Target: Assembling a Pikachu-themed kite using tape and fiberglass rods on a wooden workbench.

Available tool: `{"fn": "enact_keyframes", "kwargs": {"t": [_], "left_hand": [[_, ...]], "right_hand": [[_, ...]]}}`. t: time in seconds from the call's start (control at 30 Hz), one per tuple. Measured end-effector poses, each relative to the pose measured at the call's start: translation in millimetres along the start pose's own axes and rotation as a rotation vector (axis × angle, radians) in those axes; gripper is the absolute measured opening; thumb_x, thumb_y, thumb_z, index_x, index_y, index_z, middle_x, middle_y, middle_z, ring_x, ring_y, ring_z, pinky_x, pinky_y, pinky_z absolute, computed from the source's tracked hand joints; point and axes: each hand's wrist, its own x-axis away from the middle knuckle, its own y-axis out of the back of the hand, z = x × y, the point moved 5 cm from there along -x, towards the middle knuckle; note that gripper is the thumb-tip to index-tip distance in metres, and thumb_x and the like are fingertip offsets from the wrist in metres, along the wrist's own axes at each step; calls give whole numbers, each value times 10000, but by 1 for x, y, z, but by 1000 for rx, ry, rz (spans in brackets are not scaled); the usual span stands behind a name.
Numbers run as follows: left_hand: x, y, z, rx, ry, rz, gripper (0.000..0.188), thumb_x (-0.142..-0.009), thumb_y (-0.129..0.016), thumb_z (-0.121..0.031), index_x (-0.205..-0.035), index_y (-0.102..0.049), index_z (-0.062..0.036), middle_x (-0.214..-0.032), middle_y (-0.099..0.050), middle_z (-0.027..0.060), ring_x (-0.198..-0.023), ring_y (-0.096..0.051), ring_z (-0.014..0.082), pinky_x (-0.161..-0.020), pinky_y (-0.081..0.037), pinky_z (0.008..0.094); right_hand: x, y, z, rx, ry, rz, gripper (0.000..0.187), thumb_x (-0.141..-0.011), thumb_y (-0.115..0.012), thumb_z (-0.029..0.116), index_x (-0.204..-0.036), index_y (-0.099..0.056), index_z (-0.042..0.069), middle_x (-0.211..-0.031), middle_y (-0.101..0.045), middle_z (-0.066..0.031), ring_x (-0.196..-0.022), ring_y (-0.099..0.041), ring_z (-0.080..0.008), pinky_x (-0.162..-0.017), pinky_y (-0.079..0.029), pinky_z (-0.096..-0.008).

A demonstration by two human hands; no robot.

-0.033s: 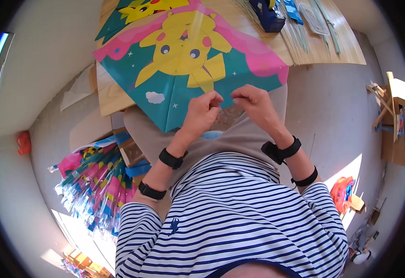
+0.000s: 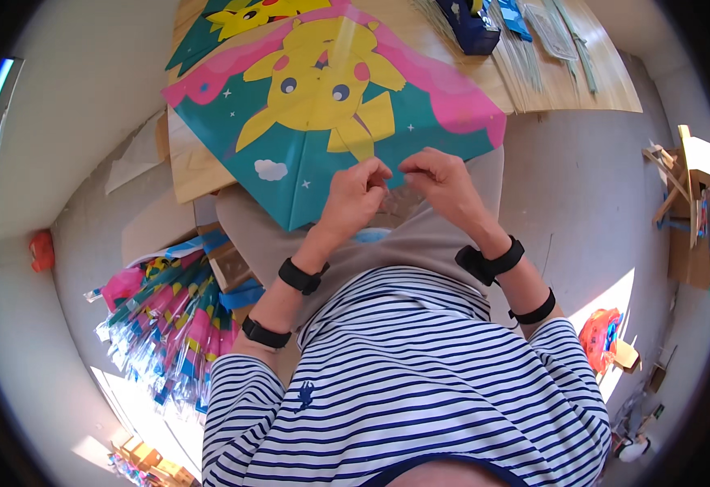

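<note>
Left hand (image 2: 356, 191) and right hand (image 2: 446, 185), fingers curled, stand apart at the kite's (image 2: 322, 89) 5 o'clock edge; grip cannot be determined. Its 7 o'clock corner overhangs the table (image 2: 615, 88).

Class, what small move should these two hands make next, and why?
Perhaps ease the right hand toward the left hand: both are curled by the near edge of the teal, pink and yellow diamond-shaped sheet, with a gap between them. Whether either pinches anything is unclear.
</note>
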Motion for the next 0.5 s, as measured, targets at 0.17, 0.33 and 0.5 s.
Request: {"fn": "enact_keyframes", "kwargs": {"t": [0.17,0.33,0.5], "left_hand": [[-4,1,9,174,54,-13,155,-827,-609,48,-981,-607,35,-887,-670,67,-767,-658,116,-624,-552,261],[-7,28,23,-36,24,-151,230,-822,-650,20,-1048,-605,24,-954,-672,127,-846,-668,180,-706,-559,323],[-13,129,32,-736,-130,-679,444,-845,-724,-220,-1215,-581,-21,-1271,-572,240,-1204,-522,416,-1000,-400,548]], "right_hand": [[2,-25,-13,69,103,12,183,-794,-640,-40,-968,-691,-18,-865,-628,-129,-779,-612,-289,-696,-487,-349],[8,-26,-30,356,142,82,140,-803,-635,7,-921,-711,13,-875,-637,-139,-829,-616,-337,-724,-494,-424],[-50,9,-10,507,300,-116,320,-821,-701,126,-1124,-663,29,-1134,-640,-137,-1090,-577,-346,-909,-474,-440]]}}
